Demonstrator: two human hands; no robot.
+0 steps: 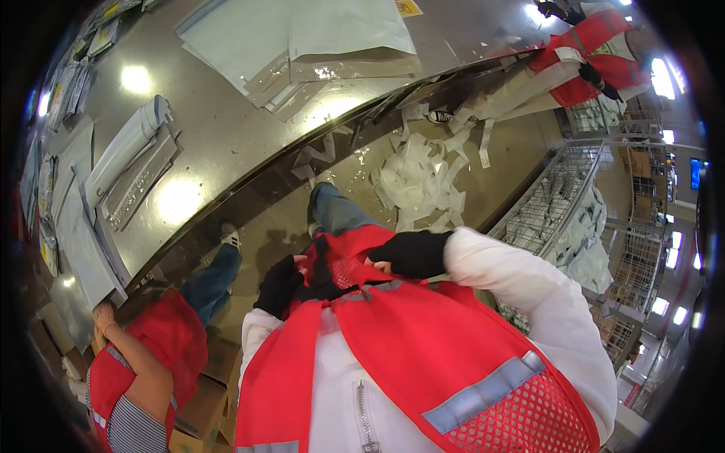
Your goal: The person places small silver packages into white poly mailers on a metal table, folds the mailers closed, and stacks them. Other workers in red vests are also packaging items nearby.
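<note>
Both of my hands wear black fingerless gloves and are at the front of my red mesh safety vest (391,328). My left hand (281,286) pinches its bunched lower cloth by a dark strap or band (322,260). Farther right, my right hand (412,256) has its fingers curled into the red cloth, the glove covering most of the grip. Beneath the vest is a white zip-front jacket (334,368). How the dark band is attached cannot be seen among the folds.
A metal table (226,136) carries stacks of plastic mailing bags (340,34). Crumpled white strips (419,181) lie on the floor. Wire cages (544,198) with white packages stand right. One person in a red vest (164,345) is left; another (589,51) is far right. Cardboard boxes (198,402) sit lower left.
</note>
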